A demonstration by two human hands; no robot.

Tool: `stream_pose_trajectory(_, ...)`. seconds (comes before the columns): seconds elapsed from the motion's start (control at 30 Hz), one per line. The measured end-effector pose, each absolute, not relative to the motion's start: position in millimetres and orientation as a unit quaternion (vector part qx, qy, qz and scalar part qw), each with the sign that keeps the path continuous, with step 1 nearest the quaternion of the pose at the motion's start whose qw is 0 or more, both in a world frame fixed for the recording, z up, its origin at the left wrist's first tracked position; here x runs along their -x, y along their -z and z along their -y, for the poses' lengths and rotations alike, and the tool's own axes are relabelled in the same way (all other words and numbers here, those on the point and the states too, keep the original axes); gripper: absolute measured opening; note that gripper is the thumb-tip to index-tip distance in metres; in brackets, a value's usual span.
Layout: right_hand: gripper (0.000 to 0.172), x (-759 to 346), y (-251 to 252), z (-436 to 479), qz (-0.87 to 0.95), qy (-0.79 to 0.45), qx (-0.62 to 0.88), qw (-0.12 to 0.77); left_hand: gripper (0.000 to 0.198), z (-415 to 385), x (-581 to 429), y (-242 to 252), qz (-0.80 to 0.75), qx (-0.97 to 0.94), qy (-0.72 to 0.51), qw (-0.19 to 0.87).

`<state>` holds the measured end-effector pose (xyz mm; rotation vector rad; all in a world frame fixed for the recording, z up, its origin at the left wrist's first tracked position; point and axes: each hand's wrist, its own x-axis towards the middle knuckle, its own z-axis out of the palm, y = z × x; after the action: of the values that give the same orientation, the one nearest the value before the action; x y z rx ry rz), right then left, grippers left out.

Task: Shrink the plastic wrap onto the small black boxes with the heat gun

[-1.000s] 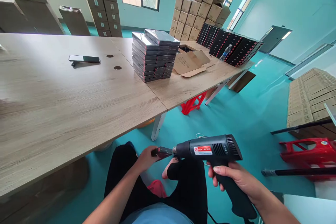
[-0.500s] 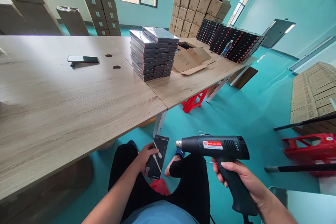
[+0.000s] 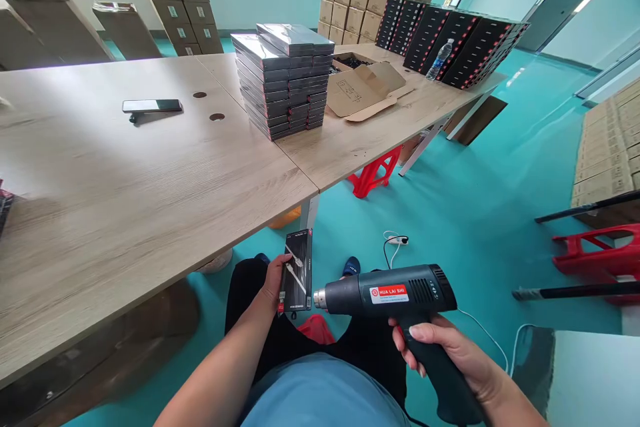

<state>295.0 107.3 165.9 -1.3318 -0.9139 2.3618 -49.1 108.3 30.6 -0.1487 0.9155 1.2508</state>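
Wood-grain desk (image 3: 165,200) ahead; gripped a black heat gun (image 3: 387,290) by its handle (image 3: 446,377) in a closed right hand (image 3: 463,350), and pinched a flat cable box (image 3: 299,275) by one edge in the left hand (image 3: 273,282), just beside the nozzle (image 3: 321,298).

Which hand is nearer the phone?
Left: the left hand, holding a box, is below and right of the phone; the right hand, gripping the heat gun, is farther right.

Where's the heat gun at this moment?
In the head view, the heat gun is low and right of centre, in the right hand, its nozzle beside the box in the left hand.
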Motion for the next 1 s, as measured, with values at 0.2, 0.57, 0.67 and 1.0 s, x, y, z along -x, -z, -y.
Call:
stream_pose_trajectory(0.2,0.033,-298.3,-167.9,-109.2,0.286,-0.813,0.477,0.170,0.051,-111.1,43.2,-34.8,-0.317,0.038,-0.601,0.732)
stream_pose_trajectory(0.57,0.035,-281.4,-184.8,-104.4,0.430,-0.744,0.499,0.114,0.068,-142.4,21.3,-22.6,-0.616,-0.163,-0.500,0.587)
stream_pose_trajectory(0.67,0.033,-278.3,-182.4,-102.8,0.464,-0.738,0.482,0.086,0.057,-141.5,22.6,-18.4,-0.620,-0.178,-0.493,0.584)
stream_pose_trajectory(1.0,0.030,-248.1,-180.1,-120.2,0.487,-0.714,0.486,0.131,0.065,-133.7,27.8,-18.1,-0.616,-0.111,-0.487,0.609)
